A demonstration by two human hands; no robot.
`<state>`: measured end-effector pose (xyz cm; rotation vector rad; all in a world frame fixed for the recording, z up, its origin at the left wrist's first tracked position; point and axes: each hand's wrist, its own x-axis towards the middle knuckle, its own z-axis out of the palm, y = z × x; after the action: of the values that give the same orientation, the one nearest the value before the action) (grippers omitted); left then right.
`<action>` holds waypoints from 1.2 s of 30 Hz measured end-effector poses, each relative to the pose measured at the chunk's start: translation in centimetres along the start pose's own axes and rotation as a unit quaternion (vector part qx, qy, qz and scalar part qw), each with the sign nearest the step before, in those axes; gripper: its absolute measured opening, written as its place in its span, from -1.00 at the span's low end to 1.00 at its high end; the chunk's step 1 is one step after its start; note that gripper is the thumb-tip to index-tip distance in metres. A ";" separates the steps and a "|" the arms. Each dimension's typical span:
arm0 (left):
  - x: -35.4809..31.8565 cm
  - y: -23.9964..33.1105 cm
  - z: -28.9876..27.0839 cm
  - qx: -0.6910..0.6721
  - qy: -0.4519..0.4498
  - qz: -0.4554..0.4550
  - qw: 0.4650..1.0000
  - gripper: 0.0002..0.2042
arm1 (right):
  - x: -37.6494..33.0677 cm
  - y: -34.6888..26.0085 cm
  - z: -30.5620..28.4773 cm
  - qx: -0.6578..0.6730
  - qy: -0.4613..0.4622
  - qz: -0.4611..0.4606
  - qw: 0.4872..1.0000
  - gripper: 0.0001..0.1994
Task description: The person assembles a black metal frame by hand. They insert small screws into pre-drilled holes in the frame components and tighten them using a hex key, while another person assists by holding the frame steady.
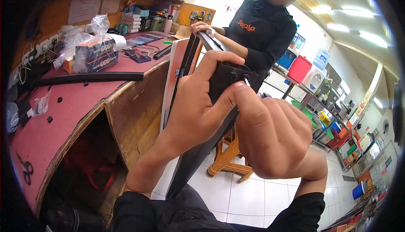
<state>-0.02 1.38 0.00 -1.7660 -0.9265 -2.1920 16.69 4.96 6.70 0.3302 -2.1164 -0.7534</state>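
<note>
My left hand (192, 105) wraps round the near black end piece (225, 78) of a long dark frame (192, 166), its index finger over the top and its thumb along the lower edge. Two round holes or screw seats show in that end face. Closed in a fist, my right hand (274, 135) holds a tool with a thin metal shaft (247, 82), whose tip meets the right-hand seat. The fist hides the handle. A co-worker's hands (201, 27) rest on the frame's far end.
Left stands a red-topped workbench (80, 105) with scissors (26, 169), a black bar (90, 78), a box (97, 55) and a phone (137, 55). The co-worker (265, 29) stands opposite. An orange stool (228, 160) is below; shelving (325, 122) lines the right.
</note>
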 end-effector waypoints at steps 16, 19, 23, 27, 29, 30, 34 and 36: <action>-0.2 0.5 -0.1 0.040 -0.001 0.000 0.999 -0.68 | 1.3 2.0 -0.3 0.103 0.047 0.070 0.991 -0.90; -0.2 0.7 -0.3 0.026 0.007 0.009 1.000 -0.68 | 1.5 2.2 0.1 0.238 0.078 0.083 0.965 -0.87; 0.0 0.6 -0.6 0.027 0.004 0.023 0.999 -0.68 | 1.3 4.1 -0.6 0.151 0.011 -0.046 0.987 -0.67; -0.1 1.1 -1.2 0.008 -0.011 -0.009 1.000 -0.68 | 1.4 3.6 -1.5 0.080 0.010 -0.067 0.995 -0.61; -0.2 1.3 -1.2 -0.007 -0.018 -0.032 0.999 -0.68 | 1.9 3.7 -1.9 0.022 0.019 -0.118 0.993 -0.66; -0.2 1.3 -1.2 -0.012 -0.021 -0.042 0.999 -0.68 | 2.1 3.9 -2.0 0.006 0.009 -0.120 0.993 -0.70; 0.2 1.0 -1.3 -0.055 0.001 -0.056 0.997 -0.70 | 2.3 3.3 -1.1 -0.063 0.016 -0.131 0.989 -0.83; 0.4 0.7 -1.3 -0.058 -0.011 -0.025 0.998 -0.71 | 1.9 2.2 -0.1 -0.069 0.003 -0.061 0.996 -0.78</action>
<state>-0.86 0.21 0.43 -1.8392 -0.8738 -2.3070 15.74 5.70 9.28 0.3874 -2.0404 -0.9640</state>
